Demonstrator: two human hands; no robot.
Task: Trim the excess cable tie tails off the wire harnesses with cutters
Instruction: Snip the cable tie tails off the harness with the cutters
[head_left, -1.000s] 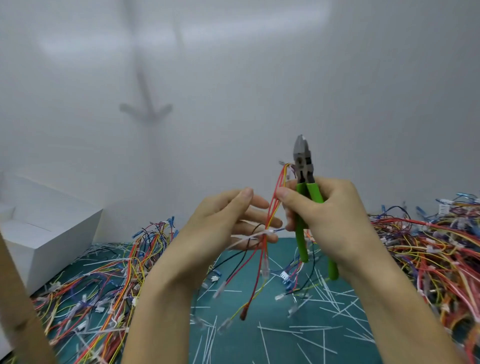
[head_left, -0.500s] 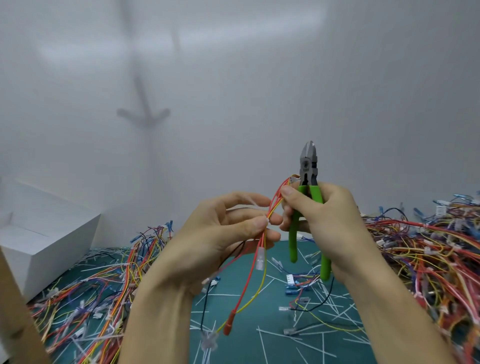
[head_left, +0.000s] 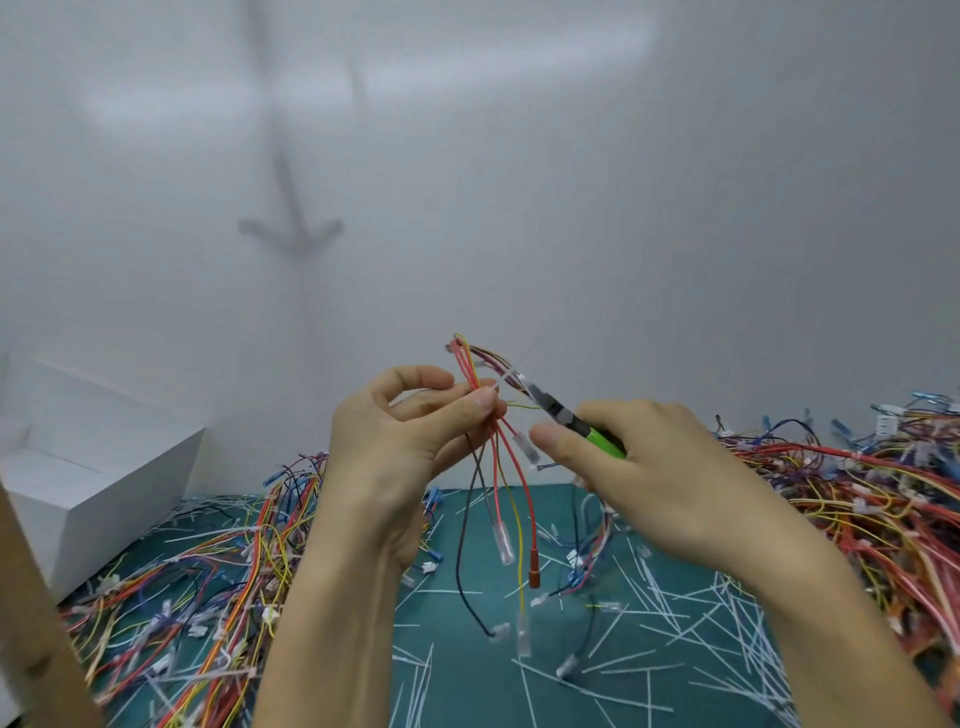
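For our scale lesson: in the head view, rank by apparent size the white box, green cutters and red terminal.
1. white box
2. green cutters, partly hidden by the right hand
3. red terminal

Both forearms stretch up from six o'clock. The left hand (head_left: 410, 441) pinches a wire bundle (head_left: 523, 448) between thumb and fingertips (index finger arched above). The right hand (head_left: 639, 467), at its three o'clock, grips cutters (head_left: 602, 439) pointing toward ten o'clock.

Wiring workshop: harness piles (head_left: 857, 493), cutting mat (head_left: 467, 693)
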